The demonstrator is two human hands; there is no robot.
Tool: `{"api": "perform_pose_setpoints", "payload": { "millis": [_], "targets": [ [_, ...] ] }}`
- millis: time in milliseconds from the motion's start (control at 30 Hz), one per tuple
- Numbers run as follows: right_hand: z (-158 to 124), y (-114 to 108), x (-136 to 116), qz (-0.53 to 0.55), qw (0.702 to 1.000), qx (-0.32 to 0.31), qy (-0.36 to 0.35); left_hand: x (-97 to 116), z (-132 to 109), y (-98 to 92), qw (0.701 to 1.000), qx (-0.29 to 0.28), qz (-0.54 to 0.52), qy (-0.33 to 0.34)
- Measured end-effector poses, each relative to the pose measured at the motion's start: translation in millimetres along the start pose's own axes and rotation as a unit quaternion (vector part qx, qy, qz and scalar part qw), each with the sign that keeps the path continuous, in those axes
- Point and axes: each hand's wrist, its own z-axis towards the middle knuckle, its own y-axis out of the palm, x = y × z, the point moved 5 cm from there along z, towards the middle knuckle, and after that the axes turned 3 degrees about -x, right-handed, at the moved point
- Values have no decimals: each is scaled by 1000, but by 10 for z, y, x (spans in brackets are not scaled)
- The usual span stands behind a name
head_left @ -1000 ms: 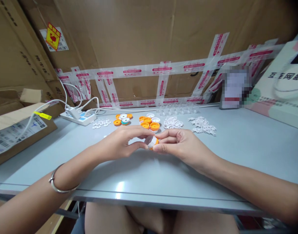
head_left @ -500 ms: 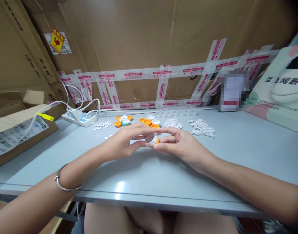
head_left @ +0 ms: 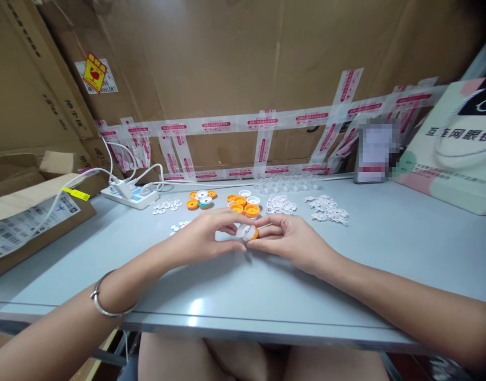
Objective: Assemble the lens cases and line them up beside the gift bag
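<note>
Between my hands, above the front middle of the table, is a small round clear container with an orange cap [head_left: 246,233], tilted with its clear end to the left. My right hand [head_left: 288,238] grips the orange side between thumb and fingers. My left hand [head_left: 205,235] curls round the clear end, its fingers above and thumb below. Just beyond lie orange and white round caps [head_left: 251,210] in a cluster. A second group of orange, white and teal caps [head_left: 192,203] sits further left. Small white discs [head_left: 167,205] lie left of that, with more discs [head_left: 179,227] by my left hand.
Clear cups [head_left: 285,185] stand in rows at the back. White small parts lie in two piles [head_left: 280,205] [head_left: 328,209]. A power strip [head_left: 137,198] with cables and an open cardboard box [head_left: 36,222] are left. A phone [head_left: 374,153] and paper bag [head_left: 457,159] stand right.
My left fingers and thumb have shifted around the container, the thumb now lower. My right index finger has drawn back to the container's edge. The container has turned slightly.
</note>
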Motion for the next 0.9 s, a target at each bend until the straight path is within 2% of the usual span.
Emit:
{"api": "perform_pose_setpoints", "payload": {
  "millis": [167, 367, 533, 633, 900],
  "targets": [
    [-28, 20, -33, 13, 999, 10, -40, -19, 17, 10, 998, 41, -37, -5],
    [-39, 25, -29, 15, 999, 4, -38, -2, -4, 26, 999, 42, 1, 17],
    [-55, 48, -31, 5, 999, 0, -36, -36, -9, 42, 999, 47, 6, -16],
    [-59, 63, -12, 0, 999, -7, -33, -43, -8, 62, 999, 31, 20, -19],
    [-14, 85, 85, 16, 1000, -17, -2, 28, -20, 53, 998, -35, 33, 30]
  ]
}}
